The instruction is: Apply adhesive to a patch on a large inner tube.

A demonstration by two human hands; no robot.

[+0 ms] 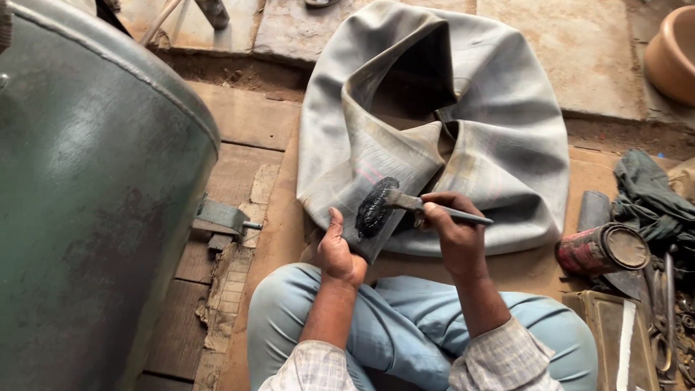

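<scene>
Rubber dominates what lies before you: a big grey inner tube (463,123), deflated and folded over itself, sprawls on the brown sheet (536,264) in front of your crossed legs, with the large green tank (87,203) rising at your left and stone slabs beyond. Your left hand (339,250) presses down on the tube's near fold, fingers curled at its edge and thumb up, pinning the rubber flat; it grips nothing else. Your right hand (452,232) is closed around the thin handle of a small brush (405,203), whose head rests on a glossy black patch (375,206) on that same fold, just beside your left thumb. Judging from the wet shine, you are in the coating step, spreading black compound over 1 spot of the tube. The next move, as it looks from here, calls for short, even strokes that stay within the patch's outline, while your left hand keeps the fold taut so the rubber does not wrinkle under the bristles; keep your thumb off the wet area. To your right, a rusty red can (604,250) lies on its side near a dark cloth (648,199), with scissors (662,318) and other metal tools well apart from the tube. A small metal bracket (224,216) sits at the tank's foot.
</scene>
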